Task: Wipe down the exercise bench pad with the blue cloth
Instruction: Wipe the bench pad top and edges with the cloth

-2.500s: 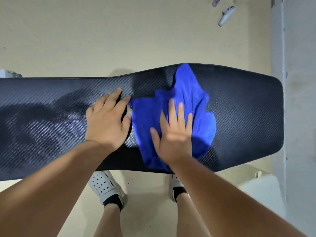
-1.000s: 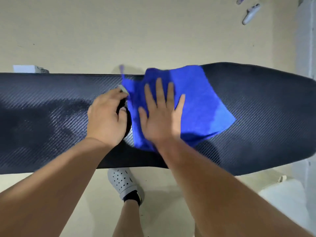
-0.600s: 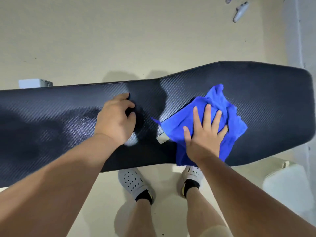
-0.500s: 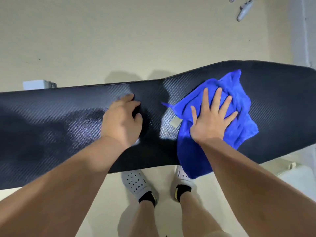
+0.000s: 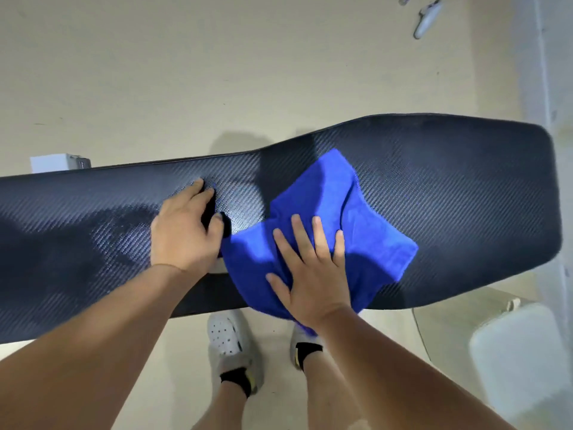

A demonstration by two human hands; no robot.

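Observation:
The long black exercise bench pad (image 5: 465,197), with a woven carbon-look surface, lies across the view. A blue cloth (image 5: 325,197) is spread on its middle and hangs slightly over the near edge. My right hand (image 5: 310,268) presses flat on the cloth's near part, fingers spread. My left hand (image 5: 183,231) rests on the pad just left of the cloth, touching its edge. Its fingers are curled around a dark shape that I cannot make out.
A small white box (image 5: 52,162) sits on the floor behind the pad at the left. A white object (image 5: 426,17) lies on the floor at the top right. A pale container (image 5: 521,352) stands at the lower right. My feet in white shoes (image 5: 229,339) are under the near edge.
My right hand has slid the cloth left and toward the near edge, up against my left hand. The left hand has stayed in about the same spot on the pad.

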